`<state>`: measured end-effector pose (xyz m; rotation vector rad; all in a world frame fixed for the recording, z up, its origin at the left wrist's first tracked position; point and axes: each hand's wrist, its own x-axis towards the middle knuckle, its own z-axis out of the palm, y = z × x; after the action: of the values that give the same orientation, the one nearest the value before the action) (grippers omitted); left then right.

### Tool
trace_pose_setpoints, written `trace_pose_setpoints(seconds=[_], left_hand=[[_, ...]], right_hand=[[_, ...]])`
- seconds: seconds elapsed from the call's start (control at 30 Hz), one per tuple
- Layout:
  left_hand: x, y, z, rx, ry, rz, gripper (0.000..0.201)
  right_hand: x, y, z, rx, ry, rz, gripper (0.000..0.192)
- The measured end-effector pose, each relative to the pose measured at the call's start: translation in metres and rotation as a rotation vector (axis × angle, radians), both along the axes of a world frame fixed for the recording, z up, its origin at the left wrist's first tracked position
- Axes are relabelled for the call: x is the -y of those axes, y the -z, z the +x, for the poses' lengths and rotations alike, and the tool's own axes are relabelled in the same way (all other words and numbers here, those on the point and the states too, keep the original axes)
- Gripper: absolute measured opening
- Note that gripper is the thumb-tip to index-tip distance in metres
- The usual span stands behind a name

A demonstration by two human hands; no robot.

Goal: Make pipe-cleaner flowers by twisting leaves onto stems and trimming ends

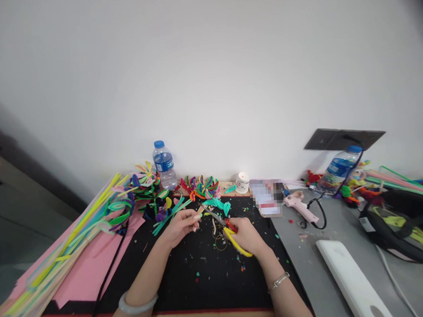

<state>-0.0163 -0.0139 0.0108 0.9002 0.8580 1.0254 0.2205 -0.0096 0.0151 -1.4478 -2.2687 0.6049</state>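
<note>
Far left, a sheaf of long pipe cleaners (70,241) in yellow, green and blue lies fanned over pink paper sheets (86,274), and its lower end runs out of the frame. The left hand (181,226) comes in from the bottom edge with a pale bangle (137,304) on the wrist, forearm angled up and to the right over the black work mat (203,277). Its fingers are pinched narrowly together on a small piece (200,211) at their tips; exactly what that piece is stays too small to tell. Behind the hand, 1 water bottle (164,164) with a blue cap stands upright against the wall, mostly empty as far as the view shows, with finished pipe-cleaner flowers (200,187) clustered beside it.

Now the right hand (245,234), a thin bracelet (279,281) on its wrist: the fingers are closed through the yellow handles of the scissors (225,226), and the blades point up-left to the pinched piece, just reaching it. Whether the blades are parted I cannot tell. Loose rings and coloured snippets lie on the mat under both hands.

Further right, a small white cup (242,182) stands near the wall, contents hidden. A pink glue gun (301,206) lies on the grey table (328,285), cord curling. A 2nd water bottle (339,168) leans among bright clutter, partly hidden by a black cable.
</note>
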Motion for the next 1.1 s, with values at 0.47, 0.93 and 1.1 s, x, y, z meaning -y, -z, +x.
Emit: trace_pose_setpoints(seconds=[0.47,0.93,1.1], left_hand=[[0.000,0.005,0.011,-0.553,-0.103,0.333,0.027],[0.004,0.006,0.018,-0.634,-0.157,0.644,0.023],[0.006,0.006,0.024,-0.638,-0.141,0.702,0.025]], right_hand=[[-0.016,0.014,0.012,-0.081,0.420,0.175,0.023],[-0.016,0.017,0.011,-0.369,0.502,0.211,0.023],[-0.006,0.005,-0.002,-0.408,0.348,0.146,0.026]])
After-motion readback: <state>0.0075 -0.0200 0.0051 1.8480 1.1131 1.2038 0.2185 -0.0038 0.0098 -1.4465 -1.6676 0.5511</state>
